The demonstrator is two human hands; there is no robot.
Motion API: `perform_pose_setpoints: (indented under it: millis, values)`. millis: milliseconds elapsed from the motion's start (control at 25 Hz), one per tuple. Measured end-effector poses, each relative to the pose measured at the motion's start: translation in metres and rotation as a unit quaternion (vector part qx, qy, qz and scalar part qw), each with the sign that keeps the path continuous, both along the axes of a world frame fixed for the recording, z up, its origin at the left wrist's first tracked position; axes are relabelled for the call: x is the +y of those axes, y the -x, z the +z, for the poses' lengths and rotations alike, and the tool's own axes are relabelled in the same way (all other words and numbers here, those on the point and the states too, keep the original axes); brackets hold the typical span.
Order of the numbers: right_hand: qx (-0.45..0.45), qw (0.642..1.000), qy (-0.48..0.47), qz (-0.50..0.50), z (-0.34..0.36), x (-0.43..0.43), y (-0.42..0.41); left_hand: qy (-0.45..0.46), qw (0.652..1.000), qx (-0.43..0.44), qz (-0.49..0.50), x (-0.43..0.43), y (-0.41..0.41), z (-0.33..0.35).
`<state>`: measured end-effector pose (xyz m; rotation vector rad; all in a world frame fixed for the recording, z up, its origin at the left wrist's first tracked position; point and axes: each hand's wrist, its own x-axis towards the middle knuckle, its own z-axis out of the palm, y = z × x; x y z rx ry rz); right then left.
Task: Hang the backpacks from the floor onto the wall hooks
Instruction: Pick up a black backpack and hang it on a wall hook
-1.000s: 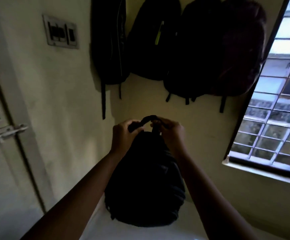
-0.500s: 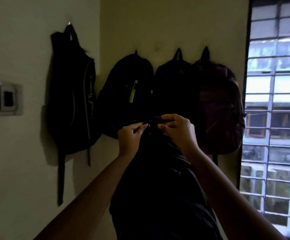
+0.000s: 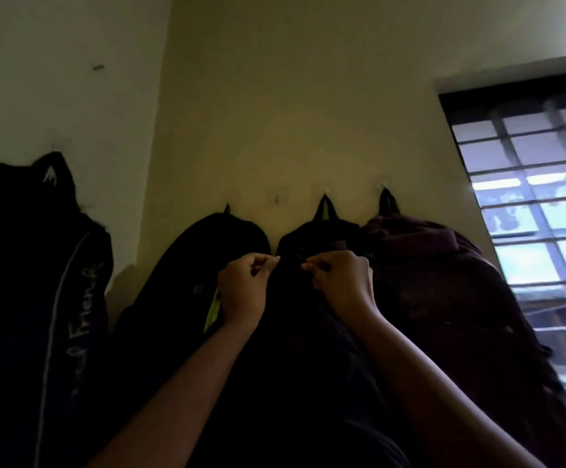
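I hold a black backpack (image 3: 291, 359) up in front of the wall by its top loop, which is hard to make out in the dark. My left hand (image 3: 244, 288) pinches the loop on the left and my right hand (image 3: 339, 282) pinches it on the right. An empty wall hook (image 3: 277, 198) sits just above and between my hands. Around it hang a black backpack with a yellow-green zip pull (image 3: 187, 271), another black backpack (image 3: 325, 228) and a maroon backpack (image 3: 444, 282). A black backpack with white lettering (image 3: 38, 298) hangs on the left wall.
A barred window (image 3: 538, 231) is at the right, close to the maroon backpack. The two walls meet in a corner (image 3: 160, 130) left of the hooks. A small nail (image 3: 98, 67) sticks out high on the left wall.
Both hands have lifted the black backpack from low down up to the level of the hanging bags. My view has tilted upward and the switch plate and door have left the frame.
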<state>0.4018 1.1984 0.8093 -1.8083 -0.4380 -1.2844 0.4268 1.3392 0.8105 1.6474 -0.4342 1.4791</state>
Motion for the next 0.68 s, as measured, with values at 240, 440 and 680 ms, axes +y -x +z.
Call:
perform_pose_setpoints:
  millis: [240, 440, 680]
  values:
    - [-0.051, 0.997, 0.05, -0.027, 0.07, -0.002, -0.106, -0.018, 0.996, -0.046, 0.07, -0.003, -0.088, 0.067]
    - [-0.093, 0.995, 0.028, -0.011, 0.131, 0.005, -0.153, -0.01, 0.993, -0.073, 0.096, -0.005, -0.13, 0.129]
    - [-0.115, 0.992, 0.027, -0.033, 0.187, 0.015, -0.215, -0.015, 0.989, -0.087, 0.114, 0.004, -0.192, 0.184]
